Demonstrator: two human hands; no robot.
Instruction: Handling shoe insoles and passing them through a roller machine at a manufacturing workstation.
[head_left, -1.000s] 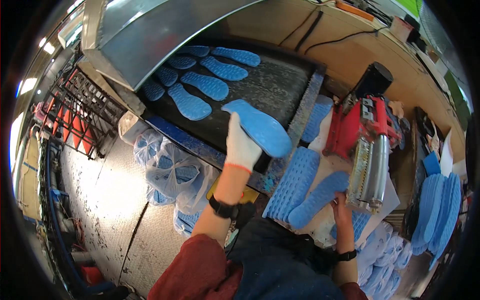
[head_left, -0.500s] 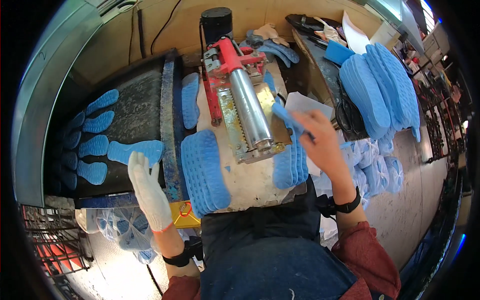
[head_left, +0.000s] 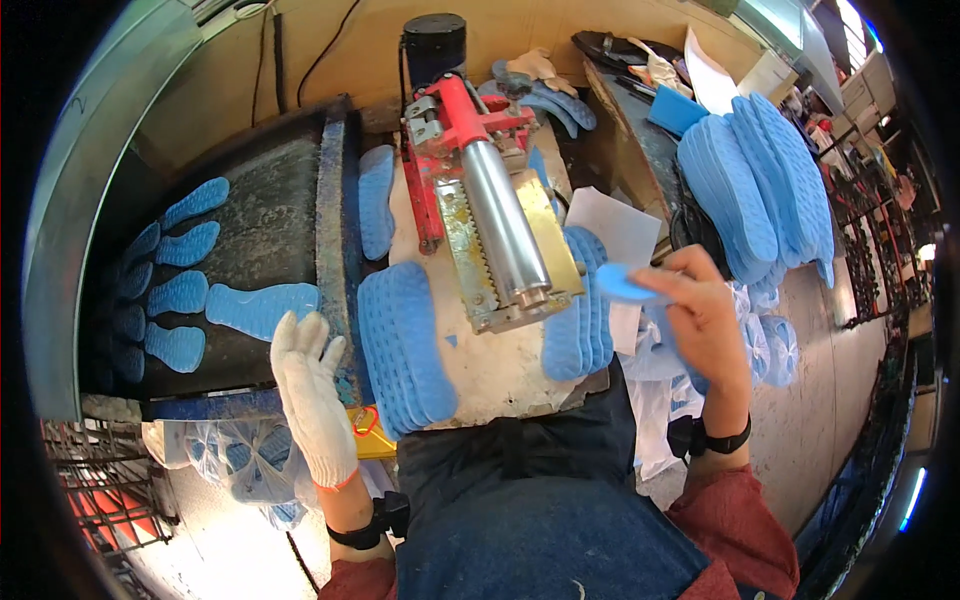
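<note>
Insole (head_left: pixel 626 284) pinched by right hand (head_left: pixel 706 318) has been pulled away from roller (head_left: pixel 505 225), not yet set down; left hand (head_left: pixel 311 395) loosely spread.

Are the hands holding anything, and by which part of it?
The right hand grips a blue insole, apparently near one end; blur hides whether toe or heel. The open, gloved left hand holds nothing.

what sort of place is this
Probably a footwear workshop: blue insole-shaped pieces lie on a black surface, and stacks of them flank a red machine with a metal cylinder.
</note>
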